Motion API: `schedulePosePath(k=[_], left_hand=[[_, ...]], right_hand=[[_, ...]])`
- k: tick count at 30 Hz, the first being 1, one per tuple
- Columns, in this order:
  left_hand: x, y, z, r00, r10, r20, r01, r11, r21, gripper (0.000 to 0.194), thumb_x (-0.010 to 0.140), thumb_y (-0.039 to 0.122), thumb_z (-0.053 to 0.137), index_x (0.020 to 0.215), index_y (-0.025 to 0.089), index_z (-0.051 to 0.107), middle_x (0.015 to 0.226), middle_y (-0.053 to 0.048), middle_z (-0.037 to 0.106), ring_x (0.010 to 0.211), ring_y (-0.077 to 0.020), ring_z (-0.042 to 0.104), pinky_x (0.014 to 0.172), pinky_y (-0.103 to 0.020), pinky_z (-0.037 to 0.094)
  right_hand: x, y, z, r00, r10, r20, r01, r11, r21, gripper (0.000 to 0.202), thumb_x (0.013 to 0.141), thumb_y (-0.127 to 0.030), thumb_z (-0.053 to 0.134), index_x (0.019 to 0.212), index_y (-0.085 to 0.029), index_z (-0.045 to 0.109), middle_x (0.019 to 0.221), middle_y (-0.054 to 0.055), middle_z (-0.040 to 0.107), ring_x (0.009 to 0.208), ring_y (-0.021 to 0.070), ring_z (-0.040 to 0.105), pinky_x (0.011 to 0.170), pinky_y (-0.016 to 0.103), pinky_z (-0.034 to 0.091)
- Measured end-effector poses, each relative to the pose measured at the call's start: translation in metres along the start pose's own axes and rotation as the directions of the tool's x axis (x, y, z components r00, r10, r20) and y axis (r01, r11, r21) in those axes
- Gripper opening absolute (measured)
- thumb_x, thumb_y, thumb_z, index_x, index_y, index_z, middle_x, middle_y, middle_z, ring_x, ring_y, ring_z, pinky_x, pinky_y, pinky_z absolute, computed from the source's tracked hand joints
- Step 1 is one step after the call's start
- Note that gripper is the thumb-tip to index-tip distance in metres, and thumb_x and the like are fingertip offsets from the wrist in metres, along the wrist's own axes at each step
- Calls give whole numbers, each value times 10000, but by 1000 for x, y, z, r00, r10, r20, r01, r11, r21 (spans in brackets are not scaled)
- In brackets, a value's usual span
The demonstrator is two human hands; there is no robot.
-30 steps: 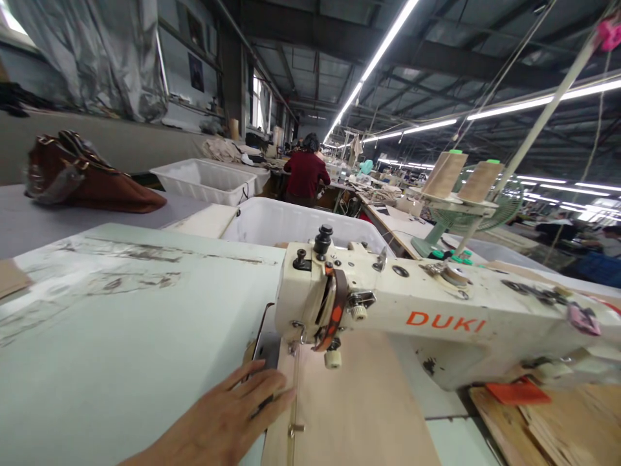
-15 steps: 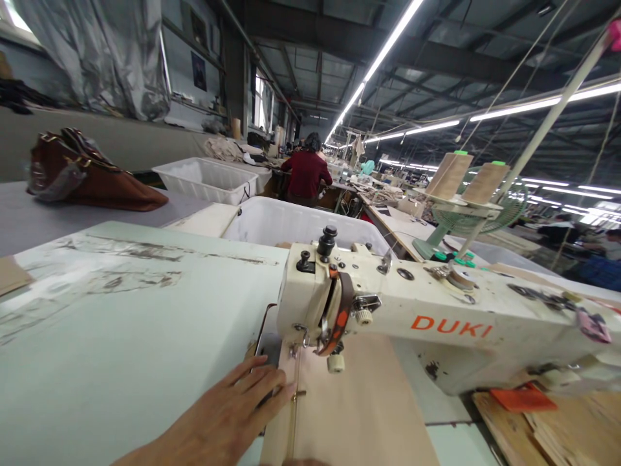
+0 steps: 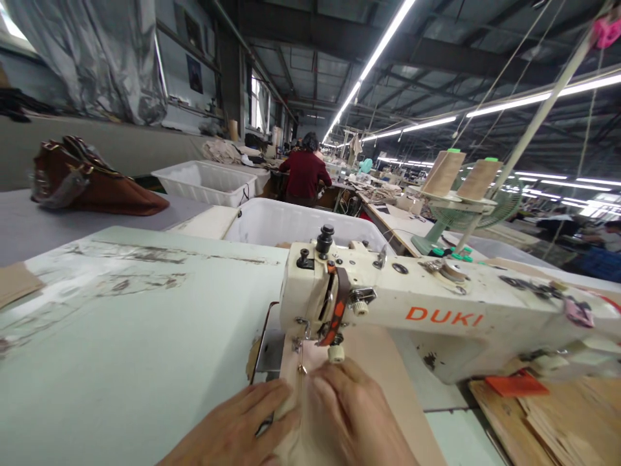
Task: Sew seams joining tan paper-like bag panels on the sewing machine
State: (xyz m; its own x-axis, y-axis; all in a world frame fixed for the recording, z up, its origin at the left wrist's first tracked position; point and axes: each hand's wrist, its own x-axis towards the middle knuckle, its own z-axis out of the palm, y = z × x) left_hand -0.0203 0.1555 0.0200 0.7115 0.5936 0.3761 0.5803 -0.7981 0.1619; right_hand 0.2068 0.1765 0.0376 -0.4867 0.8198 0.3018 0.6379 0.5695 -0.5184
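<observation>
A beige fabric panel (image 3: 392, 388) with a zipper lies under the needle end of a white sewing machine (image 3: 388, 298) marked DUKI. The small metal zipper pull (image 3: 302, 369) sits just in front of the presser foot (image 3: 297, 344). My left hand (image 3: 237, 421) rests on the panel's left edge, fingers stretched out and lying flat. Right of the zipper, my right hand (image 3: 356, 411) has its fingers bent and pressed together on the fabric, just below the machine head; its fingertips are slightly blurred.
The pale green tabletop (image 3: 145, 349) spreads to the left, with a brown leather bag (image 3: 101, 184) beyond it. White plastic bins (image 3: 310, 223) stand behind the machine. Thread cones (image 3: 442, 173) are at the right, above a wooden board (image 3: 577, 414). A person in dark red (image 3: 305, 171) sits farther off.
My right hand has come up from the bottom edge onto the fabric beside the zipper. My left hand has drawn back slightly toward me. The zipper pull is nearer the presser foot.
</observation>
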Motion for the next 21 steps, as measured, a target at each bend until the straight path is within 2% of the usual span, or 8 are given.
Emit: schedulePosePath(k=[2,5,9,14,18,21], left_hand=[[4,4,-7,1000,10,-7,-10,1000,-6,503,875,207,622,1363,264,514,1341,-70,596,1206,-262,556,1062,-352,441],[10,12,-16,1000,26,15,-25,999,-26,406,907,210,606,1309,240,562,1254,-62,643,1168,-233,564,1044,-316,449],[10,18,-20,999,47,5,-47,999,-8,318,967,247,536,1281,210,569,1201,-76,659,1129,-233,580,1008,-310,474],[2,20,-10,999,23,30,-23,1000,-6,385,959,215,528,1342,239,508,1279,-73,604,1203,-245,547,1052,-345,455],[0,24,0,998,-51,42,51,998,-22,429,943,162,498,1363,249,479,1332,-107,535,1209,-257,555,987,-354,516],[-2,26,4,996,-80,37,80,997,1,416,925,135,492,1332,219,503,1372,-136,494,1233,-280,547,973,-381,531]], right_hand=[[17,1,-1,986,163,-31,-165,984,-68,114,894,-137,577,943,-200,658,929,49,655,829,170,644,734,228,487],[32,4,9,962,273,-20,-274,956,-104,133,789,-115,687,905,-170,651,917,59,647,826,188,620,719,247,460],[32,7,21,955,295,-36,-297,950,-101,56,813,-121,642,855,-152,622,929,68,638,849,184,592,729,250,439],[31,6,27,939,325,-109,-337,934,-119,73,835,-167,604,901,-144,625,963,100,634,914,231,578,791,311,433],[52,18,35,921,349,-174,-372,920,-124,142,874,-208,573,971,-134,648,1041,138,628,1016,273,572,882,370,432],[69,32,36,926,328,-185,-351,930,-106,163,865,-174,573,1003,-136,651,1042,131,641,1026,270,589,905,375,448]])
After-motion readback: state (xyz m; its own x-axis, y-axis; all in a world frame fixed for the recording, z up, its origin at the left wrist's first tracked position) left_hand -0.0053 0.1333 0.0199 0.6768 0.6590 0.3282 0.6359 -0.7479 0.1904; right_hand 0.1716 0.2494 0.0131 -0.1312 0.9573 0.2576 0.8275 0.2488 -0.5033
